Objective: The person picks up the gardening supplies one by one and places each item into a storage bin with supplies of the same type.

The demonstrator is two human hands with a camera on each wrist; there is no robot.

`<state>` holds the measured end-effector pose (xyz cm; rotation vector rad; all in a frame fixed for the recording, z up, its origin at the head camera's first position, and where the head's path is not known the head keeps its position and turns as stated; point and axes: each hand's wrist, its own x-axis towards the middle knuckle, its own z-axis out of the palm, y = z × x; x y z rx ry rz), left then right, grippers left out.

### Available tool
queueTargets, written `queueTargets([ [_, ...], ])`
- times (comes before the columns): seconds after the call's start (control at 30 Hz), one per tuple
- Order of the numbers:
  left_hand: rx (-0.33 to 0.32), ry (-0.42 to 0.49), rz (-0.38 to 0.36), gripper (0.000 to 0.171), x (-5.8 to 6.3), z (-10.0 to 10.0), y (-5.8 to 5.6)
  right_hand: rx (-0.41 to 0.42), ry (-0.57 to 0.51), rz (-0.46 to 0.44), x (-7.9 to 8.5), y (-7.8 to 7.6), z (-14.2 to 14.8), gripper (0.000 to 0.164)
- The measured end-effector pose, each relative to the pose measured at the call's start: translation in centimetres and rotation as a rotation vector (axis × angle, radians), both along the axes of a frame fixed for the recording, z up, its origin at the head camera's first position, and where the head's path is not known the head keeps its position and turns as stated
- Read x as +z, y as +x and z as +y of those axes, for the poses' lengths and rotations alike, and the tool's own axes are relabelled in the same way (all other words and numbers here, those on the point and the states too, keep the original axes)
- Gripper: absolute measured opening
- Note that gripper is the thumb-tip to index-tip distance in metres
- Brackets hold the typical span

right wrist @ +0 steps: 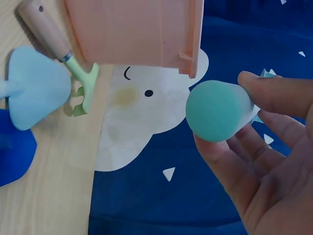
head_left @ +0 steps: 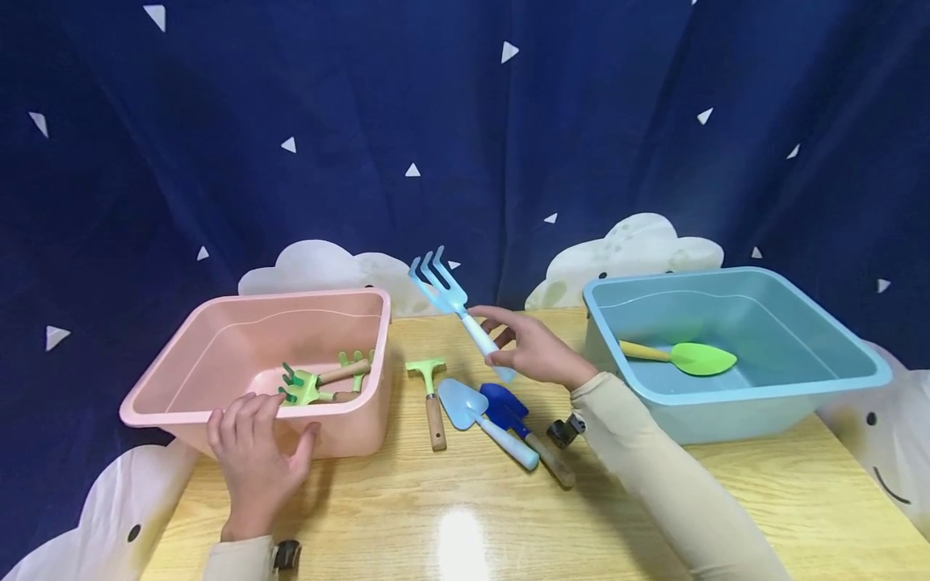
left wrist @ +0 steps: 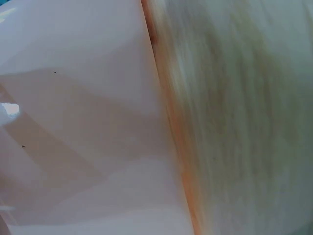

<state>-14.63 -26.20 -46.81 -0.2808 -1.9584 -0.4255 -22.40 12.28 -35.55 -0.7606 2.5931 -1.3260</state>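
My right hand [head_left: 538,347] pinches the pale handle of a light blue hand cultivator [head_left: 452,294], its bent tines pointing up and left above the table. The right wrist view shows the handle's rounded turquoise end [right wrist: 215,111] between thumb and fingers. My left hand [head_left: 257,452] holds the front rim of a pink bin [head_left: 378,347], fingers over the edge and thumb by the outer wall. Inside that bin lie green hand forks [head_left: 305,389] with wooden handles. On the table are a small green rake [head_left: 433,403], a light blue trowel [head_left: 465,403] and a dark blue shovel [head_left: 504,407].
At the right stands a blue bin [head_left: 734,395] holding a green trowel [head_left: 701,360] with a yellow handle. Both bins rest on a wooden table [head_left: 407,508]. Behind hangs a dark blue curtain [head_left: 349,97] with white triangles and clouds.
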Motion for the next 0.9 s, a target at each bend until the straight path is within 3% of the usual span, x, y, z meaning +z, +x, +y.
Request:
queueTargets([
  [0.5,-0.005,-0.01,-0.012,0.064,0.1,0.1,-0.2,0.13,0.098,-0.012,3.0,-2.1,-5.6,0.071],
  [0.9,0.018,-0.005,0.014,0.06,0.0,0.2,-0.2,0.24,0.111,0.01,3.7,-2.7,-10.2,0.071],
])
